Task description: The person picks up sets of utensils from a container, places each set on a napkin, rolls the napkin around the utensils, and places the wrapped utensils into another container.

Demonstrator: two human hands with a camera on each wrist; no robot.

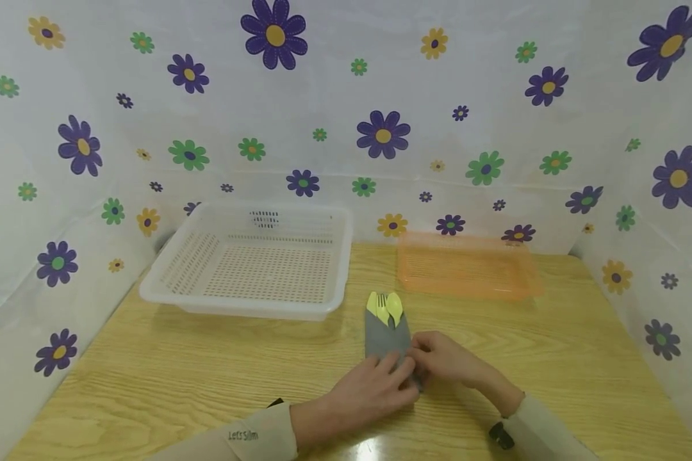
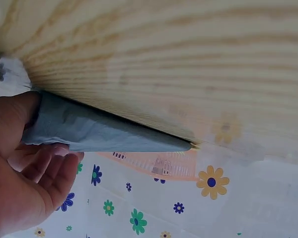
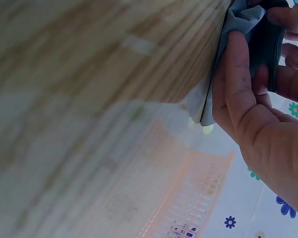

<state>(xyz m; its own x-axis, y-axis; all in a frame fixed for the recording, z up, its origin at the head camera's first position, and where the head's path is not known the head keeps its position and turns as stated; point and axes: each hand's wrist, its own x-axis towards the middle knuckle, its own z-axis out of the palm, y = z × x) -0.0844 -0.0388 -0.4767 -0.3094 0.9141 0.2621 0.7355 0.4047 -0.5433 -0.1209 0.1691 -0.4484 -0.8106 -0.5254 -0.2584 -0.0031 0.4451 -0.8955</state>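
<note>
A grey napkin lies on the table, folded into a narrow pocket. Out of its far end stick the yellow tops of a knife, a fork and a spoon. My left hand lies across the near part of the napkin and grips its edge between thumb and fingers. On the right side, my right hand pinches the napkin's edge, where the right wrist view shows a loose fold. Both hands hide the near end of the napkin.
A white perforated basket stands at the back left of the wooden table. At the back right is a shallow orange basket. A white cloth printed with flowers hangs behind and along both sides.
</note>
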